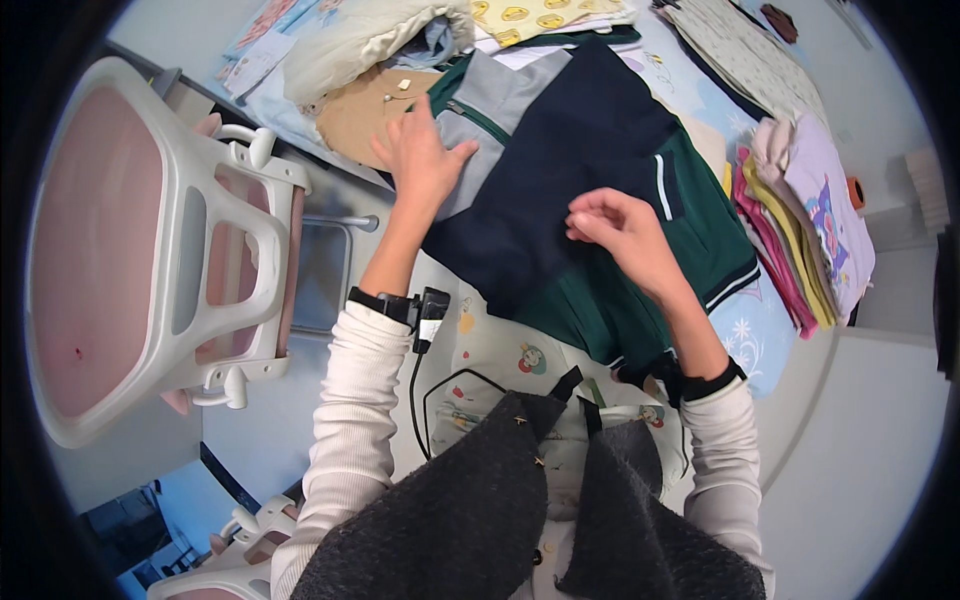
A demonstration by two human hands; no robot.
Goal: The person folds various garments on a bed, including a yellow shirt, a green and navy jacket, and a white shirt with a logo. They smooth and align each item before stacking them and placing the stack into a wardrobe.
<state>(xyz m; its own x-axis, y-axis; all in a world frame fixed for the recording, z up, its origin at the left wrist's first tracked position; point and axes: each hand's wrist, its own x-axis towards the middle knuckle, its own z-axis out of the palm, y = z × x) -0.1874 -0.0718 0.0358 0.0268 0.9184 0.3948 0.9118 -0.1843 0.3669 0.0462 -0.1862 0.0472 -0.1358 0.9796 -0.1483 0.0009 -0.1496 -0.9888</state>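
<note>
A zip-neck garment [551, 150] with navy, green and grey panels lies spread in front of me. Over its grey part, close to the green zip [480, 124], is my left hand [421, 157], fingers spread and holding nothing. My right hand [622, 232] hovers above the navy and green area with loosely curled fingers and nothing visible in them. Near it is a white-striped dark band [664, 187], and white-edged ribbing [735, 289] trims the green part. Black straps with devices [429, 311] sit on my wrists.
To the left stands a pink-and-white plastic chair [172, 247]. A brown card piece [360, 112] and fluffy cream garment [360, 45] lie at the back left. Folded clothes [795, 217] are stacked right, light trousers [750, 52] behind. A black cable [416, 397] hangs from my left wrist.
</note>
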